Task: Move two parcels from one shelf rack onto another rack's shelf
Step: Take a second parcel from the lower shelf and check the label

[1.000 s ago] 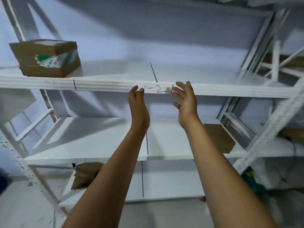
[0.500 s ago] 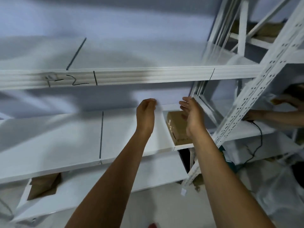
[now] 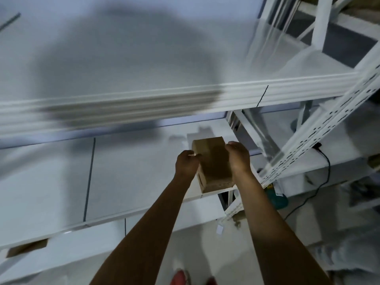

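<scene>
White rack (image 3: 320,128): middle shelf (image 3: 131,173) carries one brown parcel (image 3: 212,161) at its right end, by the upright, long axis running front-to-back, away from the person. Left hand (image 3: 186,165) and right hand (image 3: 238,159) flank it approx. equally, fingers (image 3: 232,145) wrapped on both long sides; grip looks closed, lift not yet evident.

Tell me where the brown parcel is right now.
In the head view, the brown parcel sits at the right end of the middle shelf, between the left hand and right hand, beside the perforated upright.

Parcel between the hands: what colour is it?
Plain brown cardboard parcel, seen in the head view.
</scene>
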{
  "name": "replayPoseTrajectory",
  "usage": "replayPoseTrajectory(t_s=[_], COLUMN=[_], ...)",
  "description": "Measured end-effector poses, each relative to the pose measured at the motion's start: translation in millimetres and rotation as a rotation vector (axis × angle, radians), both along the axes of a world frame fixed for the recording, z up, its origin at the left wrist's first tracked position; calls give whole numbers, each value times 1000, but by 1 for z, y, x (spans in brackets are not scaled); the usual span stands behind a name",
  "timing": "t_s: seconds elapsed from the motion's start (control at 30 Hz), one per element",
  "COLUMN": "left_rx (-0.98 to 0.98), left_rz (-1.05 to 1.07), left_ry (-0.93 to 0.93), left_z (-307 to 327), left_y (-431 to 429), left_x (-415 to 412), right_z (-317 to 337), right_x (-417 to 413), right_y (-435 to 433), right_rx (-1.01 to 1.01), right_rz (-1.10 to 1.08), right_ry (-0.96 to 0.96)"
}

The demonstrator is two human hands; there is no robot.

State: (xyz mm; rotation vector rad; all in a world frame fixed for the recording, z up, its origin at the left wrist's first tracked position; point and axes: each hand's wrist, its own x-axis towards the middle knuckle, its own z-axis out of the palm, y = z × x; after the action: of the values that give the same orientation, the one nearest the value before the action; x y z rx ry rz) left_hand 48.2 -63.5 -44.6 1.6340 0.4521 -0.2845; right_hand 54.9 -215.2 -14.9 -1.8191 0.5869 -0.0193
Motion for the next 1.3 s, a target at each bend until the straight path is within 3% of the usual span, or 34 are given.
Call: replayPoseTrajectory(t_s=[0.2,0.33,0.93,1.13,1.3], left_rx=[-11,-88,-103,1,113], left_rz=[-74,-84,329,324,263], left_ry=[295,365,-76,-216,-339], left_z=[-36,-45,26,46,31], left_y=[-28,-41,-35,-37,-39], left_x=[-5,-16,-9,-21,-23], right_z=[-44,-56,0,9,12], right_x=[5,0,9,-4,-17], right_y=[-22,-28,-17,-10,-7], right_rx=[-263,-144,80,-8,183], right_rz=[158,231,242,266,305], right_ry=[337,304,40,-54,-44])
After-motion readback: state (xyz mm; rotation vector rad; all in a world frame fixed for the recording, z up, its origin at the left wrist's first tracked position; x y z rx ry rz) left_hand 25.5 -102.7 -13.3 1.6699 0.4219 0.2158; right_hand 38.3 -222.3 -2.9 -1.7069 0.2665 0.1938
